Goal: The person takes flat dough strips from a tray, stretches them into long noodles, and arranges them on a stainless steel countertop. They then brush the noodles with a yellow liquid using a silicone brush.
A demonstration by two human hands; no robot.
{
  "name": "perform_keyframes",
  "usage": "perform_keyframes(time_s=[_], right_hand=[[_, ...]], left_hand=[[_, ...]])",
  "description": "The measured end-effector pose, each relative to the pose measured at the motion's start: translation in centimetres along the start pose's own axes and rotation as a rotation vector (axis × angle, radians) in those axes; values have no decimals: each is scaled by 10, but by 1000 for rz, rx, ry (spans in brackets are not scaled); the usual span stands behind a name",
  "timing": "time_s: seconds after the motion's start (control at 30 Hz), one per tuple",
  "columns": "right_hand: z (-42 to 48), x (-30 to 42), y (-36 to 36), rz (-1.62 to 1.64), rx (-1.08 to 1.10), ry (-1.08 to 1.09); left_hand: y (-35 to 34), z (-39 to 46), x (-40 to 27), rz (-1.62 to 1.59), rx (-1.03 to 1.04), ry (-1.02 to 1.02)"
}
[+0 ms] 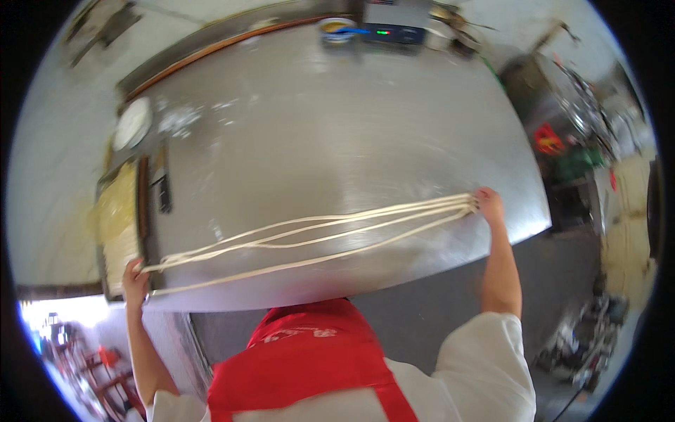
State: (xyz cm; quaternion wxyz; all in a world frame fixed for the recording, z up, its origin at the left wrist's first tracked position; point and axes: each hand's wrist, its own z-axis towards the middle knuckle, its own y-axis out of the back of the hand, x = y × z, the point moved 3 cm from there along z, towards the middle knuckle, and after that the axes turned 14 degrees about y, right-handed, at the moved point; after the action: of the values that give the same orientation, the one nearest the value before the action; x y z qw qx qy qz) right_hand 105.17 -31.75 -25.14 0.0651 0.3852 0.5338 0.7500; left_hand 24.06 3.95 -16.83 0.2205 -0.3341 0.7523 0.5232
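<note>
Several long strands of pale noodle dough (316, 224) stretch across the steel worktable (348, 132), between my two widely spread hands. My left hand (135, 279) grips their left ends beside a tray at the table's left edge. At the right, my right hand (489, 204) is closed around the other ends, where the strands come together. The strands fan apart in the middle, and the nearest one sags towards the table's front edge. Whether they rest on the metal or hang just above it, I cannot tell.
Along the left edge lies a tray of pale dough (118, 221) under a clear film. Near it are a knife (163, 192) and a bowl of white powder (133, 123). A scale (395, 24) and a bowl of yellow liquid (337, 30) stand at the back. A large metal pot (532, 95) is beyond the right edge.
</note>
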Motion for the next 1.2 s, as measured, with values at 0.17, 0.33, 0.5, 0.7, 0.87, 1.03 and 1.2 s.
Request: perform_keyframes(time_s=[0.17,0.33,0.5,0.7,0.87,1.03,1.2], right_hand=[[-9,89,-20,25,0,190],[-50,245,-85,208,221,503],[-120,368,-167,372,575,677],[-157,440,-205,-28,604,717],[-153,446,-200,-5,730,336],[-152,461,-191,39,588,606],[-151,455,-194,-112,533,640]], left_hand=[[-15,-2,-6,122,-154,27],[-5,6,8,270,-337,124],[-13,24,23,217,-325,231],[-42,53,53,-356,-36,233],[-34,56,48,-358,35,207],[-32,62,47,-117,-91,51],[-42,54,40,107,-225,-86]])
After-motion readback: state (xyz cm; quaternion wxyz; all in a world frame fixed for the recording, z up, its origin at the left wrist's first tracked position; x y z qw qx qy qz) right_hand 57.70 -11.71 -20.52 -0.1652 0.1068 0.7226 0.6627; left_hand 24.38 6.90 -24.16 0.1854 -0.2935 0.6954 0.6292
